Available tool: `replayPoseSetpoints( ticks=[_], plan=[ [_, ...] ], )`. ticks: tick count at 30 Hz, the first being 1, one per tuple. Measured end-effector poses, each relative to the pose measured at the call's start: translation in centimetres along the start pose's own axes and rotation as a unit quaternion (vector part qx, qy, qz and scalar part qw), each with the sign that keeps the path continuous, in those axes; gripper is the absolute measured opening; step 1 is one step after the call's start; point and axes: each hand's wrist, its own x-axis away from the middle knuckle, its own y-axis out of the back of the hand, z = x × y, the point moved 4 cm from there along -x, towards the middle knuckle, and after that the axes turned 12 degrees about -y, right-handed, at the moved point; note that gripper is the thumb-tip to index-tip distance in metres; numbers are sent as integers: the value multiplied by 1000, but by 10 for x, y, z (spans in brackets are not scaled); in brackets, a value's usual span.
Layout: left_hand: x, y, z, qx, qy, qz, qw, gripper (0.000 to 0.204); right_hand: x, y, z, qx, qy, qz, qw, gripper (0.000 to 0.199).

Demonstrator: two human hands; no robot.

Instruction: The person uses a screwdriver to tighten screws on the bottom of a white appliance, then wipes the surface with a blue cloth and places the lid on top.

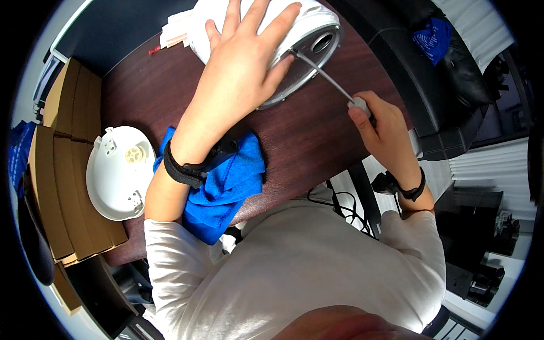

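Note:
A white, rounded appliance housing (309, 17) stands at the far side of the dark wooden table, its grey rim and a dark round opening turned to the right. My left hand (238, 59) lies spread on top of it, thumb down along its near edge. In a closed grip, my right hand (388, 127) holds a screwdriver (327, 78) by its grey handle. The long shaft slants up and left, and its tip meets the housing's rim beside my left thumb. What the tip touches is too small to make out. Under my left wrist lies a crumpled blue cloth (226, 195).
A white round cover (107, 181) lies inside-up at the left, against a row of cardboard boxes (71, 187). Pale folded fabric (174, 31) sits behind the housing. A black sofa (405, 73) borders the table's right side; black cables (352, 212) hang below its near edge.

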Motion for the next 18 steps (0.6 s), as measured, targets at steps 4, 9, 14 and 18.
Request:
replayPoseSetpoints(
  ticks=[4,9,14,18],
  plan=[
    [1,-2,1,-5,4,4,1000,67,0,-1,-1,-5,-2,8,1000,24],
    [0,0,0,0,4,2,1000,68,0,-1,-1,0,-5,12,1000,24],
    [0,0,0,-6,-2,0,1000,67,1,0,-1,-2,-10,7,1000,24],
    [0,-1,0,-8,-8,-3,1000,66,1,1,0,3,-3,-1,1000,25]
  ],
)
